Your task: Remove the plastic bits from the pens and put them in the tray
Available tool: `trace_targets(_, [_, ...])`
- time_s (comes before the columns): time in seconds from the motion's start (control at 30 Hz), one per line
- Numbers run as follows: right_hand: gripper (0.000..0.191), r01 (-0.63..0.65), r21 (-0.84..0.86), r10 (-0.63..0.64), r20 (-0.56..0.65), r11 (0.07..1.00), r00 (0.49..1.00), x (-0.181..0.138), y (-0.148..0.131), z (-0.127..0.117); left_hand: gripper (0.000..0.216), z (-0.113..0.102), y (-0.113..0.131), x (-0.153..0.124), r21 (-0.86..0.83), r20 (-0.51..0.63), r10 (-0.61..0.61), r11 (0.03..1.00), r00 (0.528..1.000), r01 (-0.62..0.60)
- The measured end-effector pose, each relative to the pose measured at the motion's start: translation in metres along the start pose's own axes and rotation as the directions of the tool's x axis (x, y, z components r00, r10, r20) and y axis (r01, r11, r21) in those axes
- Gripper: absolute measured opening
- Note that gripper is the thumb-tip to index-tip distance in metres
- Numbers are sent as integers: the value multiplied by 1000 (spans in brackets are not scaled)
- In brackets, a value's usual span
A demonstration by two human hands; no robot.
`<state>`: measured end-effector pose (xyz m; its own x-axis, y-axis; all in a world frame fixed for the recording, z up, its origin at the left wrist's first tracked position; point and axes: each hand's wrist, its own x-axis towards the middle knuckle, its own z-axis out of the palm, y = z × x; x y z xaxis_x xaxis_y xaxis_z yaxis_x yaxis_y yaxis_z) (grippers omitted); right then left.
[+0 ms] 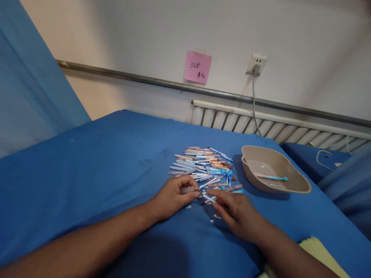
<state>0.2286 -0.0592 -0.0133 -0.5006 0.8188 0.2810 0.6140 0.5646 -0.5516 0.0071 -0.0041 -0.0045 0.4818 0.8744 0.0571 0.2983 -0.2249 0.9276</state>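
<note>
My left grip [174, 196] pinches a pale grey tubular pen barrel [189, 189], right grip [236, 212] a thin white stick [208, 198]; slim multicoloured pens [185, 163] lie on the far side.

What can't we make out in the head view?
Head view:
Grey barrel: partly hidden by left hand.
Right hand: grip on white stick too small to tell.
Pens: overlap hides exact count.
White scraps: too small to identify.
Yellow cloth: bottom edge and right forearm hide part.
</note>
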Motion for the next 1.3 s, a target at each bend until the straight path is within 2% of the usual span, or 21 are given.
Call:
trace_targets(0.2, [43,70,9,-70,14,997,997,-1,-6,3,20,6,3,-2,-163,56,-39,985,998,48])
trace_targets(0.37, [43,51,44,-52,23,998,998,-1,-9,2,27,6,-2,-2,-246,141,-53,965,989,86])
trace_targets(0.53, [36,-10,120,12,-17,993,1000,-1,-4,2,26,-2,1,-3,-118,187,-55,990,981,79])
trace_targets(0.73, [32,-24,199,29,-25,980,999,-2,2,3,22,-14,13,-3,106,244,24,993,970,-51])
trace_targets(0.93, [34,-37,177,36,10,984,999,-2,-1,1,22,-14,8,0,144,319,85,980,944,-137])
trace_targets(1.2, [28,-46,228,29,79,973,996,0,-3,0,23,-14,7,-4,263,404,227,899,886,-351])
trace_targets(1.3, [22,-98,256,76,96,962,992,1,-3,2,22,-11,6,-8,314,372,206,890,905,-331])
